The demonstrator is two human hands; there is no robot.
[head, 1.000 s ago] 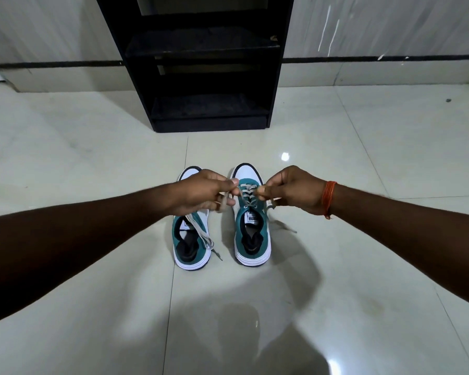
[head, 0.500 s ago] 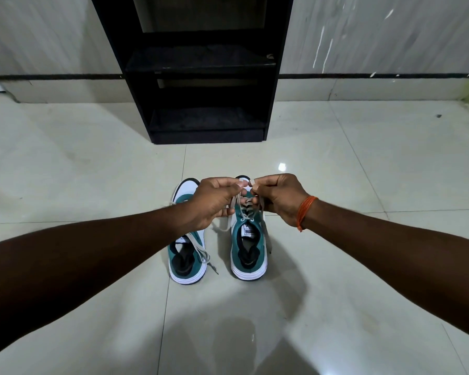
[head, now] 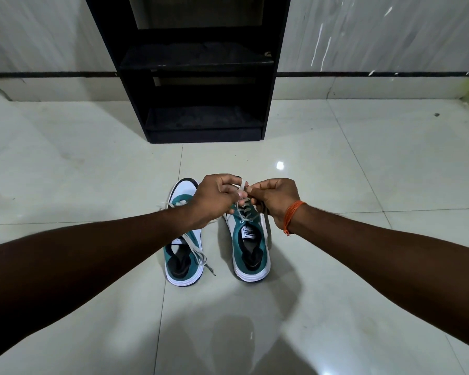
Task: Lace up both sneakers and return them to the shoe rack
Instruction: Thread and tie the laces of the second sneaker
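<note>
Both hands, left (head: pixel 217 197) and right (head: pixel 275 198), pinch the right sneaker's (head: pixel 251 247) lace (head: pixel 243 185), shoe rack (head: pixel 198 69) beyond

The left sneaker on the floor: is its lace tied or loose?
Loose. The left sneaker's lace trails slack over its side onto the floor, with no bow visible; both hands work on the other sneaker.

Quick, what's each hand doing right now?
Left hand: closed, pinching the lace above the right-side sneaker.
Right hand: closed, pinching the same lace.
</note>
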